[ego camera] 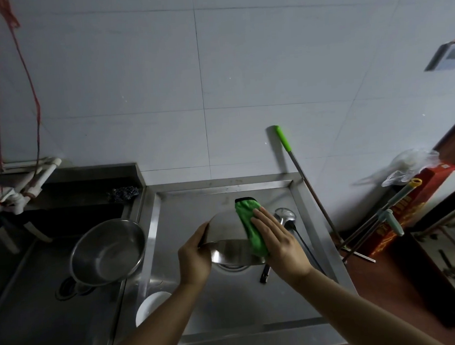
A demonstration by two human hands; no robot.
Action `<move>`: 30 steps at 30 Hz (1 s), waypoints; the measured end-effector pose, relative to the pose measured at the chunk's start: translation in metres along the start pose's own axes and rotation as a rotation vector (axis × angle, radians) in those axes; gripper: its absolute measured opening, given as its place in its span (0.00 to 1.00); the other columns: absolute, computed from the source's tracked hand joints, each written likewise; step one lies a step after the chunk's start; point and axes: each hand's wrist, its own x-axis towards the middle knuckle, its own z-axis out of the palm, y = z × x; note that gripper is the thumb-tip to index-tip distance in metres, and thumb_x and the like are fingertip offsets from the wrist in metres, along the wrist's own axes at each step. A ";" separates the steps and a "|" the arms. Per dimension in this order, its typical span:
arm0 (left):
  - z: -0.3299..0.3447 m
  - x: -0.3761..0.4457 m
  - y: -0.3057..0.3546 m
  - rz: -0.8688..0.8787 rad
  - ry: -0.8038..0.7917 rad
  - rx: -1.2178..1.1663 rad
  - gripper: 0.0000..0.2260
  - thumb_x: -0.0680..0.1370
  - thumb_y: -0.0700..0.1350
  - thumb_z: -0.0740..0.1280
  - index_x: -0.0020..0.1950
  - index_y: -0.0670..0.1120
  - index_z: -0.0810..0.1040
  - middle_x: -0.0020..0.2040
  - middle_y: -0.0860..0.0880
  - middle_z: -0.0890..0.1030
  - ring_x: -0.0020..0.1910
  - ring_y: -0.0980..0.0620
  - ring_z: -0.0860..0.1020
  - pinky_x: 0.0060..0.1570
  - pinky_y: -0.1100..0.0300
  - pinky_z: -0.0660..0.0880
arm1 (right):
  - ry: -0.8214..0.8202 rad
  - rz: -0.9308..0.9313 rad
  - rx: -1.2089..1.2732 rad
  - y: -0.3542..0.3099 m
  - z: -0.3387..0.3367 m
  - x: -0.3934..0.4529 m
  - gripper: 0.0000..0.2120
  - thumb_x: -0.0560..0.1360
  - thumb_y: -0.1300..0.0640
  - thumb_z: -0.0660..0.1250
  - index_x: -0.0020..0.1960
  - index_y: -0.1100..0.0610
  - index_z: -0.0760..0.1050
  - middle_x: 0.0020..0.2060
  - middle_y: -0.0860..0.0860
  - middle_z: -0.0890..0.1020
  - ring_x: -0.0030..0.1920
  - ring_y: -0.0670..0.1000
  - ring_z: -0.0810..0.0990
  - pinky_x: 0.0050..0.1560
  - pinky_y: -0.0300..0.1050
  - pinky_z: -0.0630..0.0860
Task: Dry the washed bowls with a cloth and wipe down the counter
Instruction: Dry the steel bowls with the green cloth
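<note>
Both forearms are seen reaching forward over a stainless steel counter [230,306] with a raised rim. Between the hands a steel bowl [227,237] is held tilted above the counter, its dull outside turned up and its rim facing the camera. Its left edge is gripped by the left hand [194,255], fingers curled round the rim. A green cloth [250,226] with a black hem is pressed flat against the bowl's right side by the right hand [276,239], fingers straight. Left of the left hand, a larger steel bowl [108,252] is propped in the sink [28,307]. A white plate [149,305] is partly hidden under the left forearm. Beyond the right hand, a ladle [285,214] is laid on the counter. White wall tiles [201,80] fill the background.
</note>
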 end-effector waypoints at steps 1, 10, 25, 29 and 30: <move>0.000 -0.002 -0.002 -0.020 0.007 -0.004 0.21 0.75 0.31 0.71 0.64 0.48 0.81 0.60 0.54 0.82 0.60 0.53 0.81 0.64 0.69 0.71 | 0.007 0.006 0.006 0.000 -0.001 -0.001 0.27 0.73 0.60 0.74 0.69 0.68 0.73 0.71 0.62 0.72 0.75 0.60 0.67 0.69 0.58 0.73; -0.009 -0.007 0.004 -0.069 -0.128 0.017 0.20 0.76 0.31 0.70 0.67 0.43 0.76 0.61 0.49 0.79 0.62 0.52 0.78 0.63 0.74 0.69 | -0.023 0.072 0.049 0.007 0.002 -0.014 0.31 0.69 0.65 0.78 0.70 0.65 0.72 0.71 0.61 0.72 0.73 0.59 0.70 0.67 0.57 0.75; 0.016 0.011 0.039 0.467 -0.225 0.459 0.26 0.67 0.33 0.77 0.65 0.40 0.81 0.61 0.42 0.82 0.59 0.43 0.82 0.59 0.49 0.79 | -0.109 0.072 -0.085 -0.008 0.009 0.003 0.32 0.70 0.56 0.76 0.70 0.64 0.72 0.71 0.60 0.73 0.73 0.61 0.70 0.60 0.61 0.78; 0.009 0.011 0.033 0.342 -0.133 0.221 0.25 0.71 0.29 0.75 0.67 0.41 0.78 0.65 0.45 0.80 0.64 0.49 0.79 0.67 0.53 0.74 | -0.047 0.046 -0.063 -0.001 -0.001 0.005 0.26 0.75 0.56 0.70 0.69 0.66 0.73 0.71 0.61 0.73 0.74 0.60 0.69 0.63 0.60 0.77; 0.008 0.011 0.032 0.300 -0.129 0.149 0.25 0.72 0.28 0.73 0.68 0.42 0.78 0.65 0.47 0.80 0.64 0.53 0.79 0.67 0.53 0.74 | -0.034 0.038 -0.052 0.000 -0.002 0.005 0.26 0.75 0.57 0.71 0.69 0.67 0.73 0.71 0.61 0.72 0.74 0.60 0.68 0.64 0.60 0.76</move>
